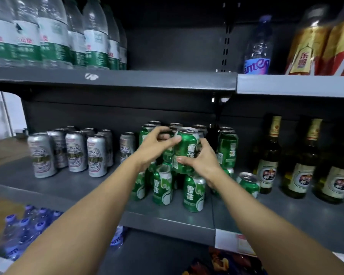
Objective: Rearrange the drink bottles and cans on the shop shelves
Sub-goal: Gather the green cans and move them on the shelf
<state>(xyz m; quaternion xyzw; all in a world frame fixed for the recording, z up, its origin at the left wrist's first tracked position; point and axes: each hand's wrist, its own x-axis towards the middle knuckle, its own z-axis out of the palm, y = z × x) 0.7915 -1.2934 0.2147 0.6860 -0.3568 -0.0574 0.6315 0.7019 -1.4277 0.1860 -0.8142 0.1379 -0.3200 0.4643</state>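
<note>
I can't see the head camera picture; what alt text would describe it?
Both hands, left hand and right hand, grip a green can atop stacked green cans on a grey shop shelf, with silver cans left and beer bottles right.

A shop: dark metal shelves (111, 79) stocked with rows of cans (95, 153), water bottles (54, 34) and beer bottles (268, 155).

Centre of frame: upright green aluminium beer can (186, 150) is held between left hand (154, 147) and right hand (204, 162), atop stacked green cans (162, 187) | left: silver cans (96, 155) | right: dark glass beer bottles (268, 159) | upper left: clear water bottles (54, 34)
</note>
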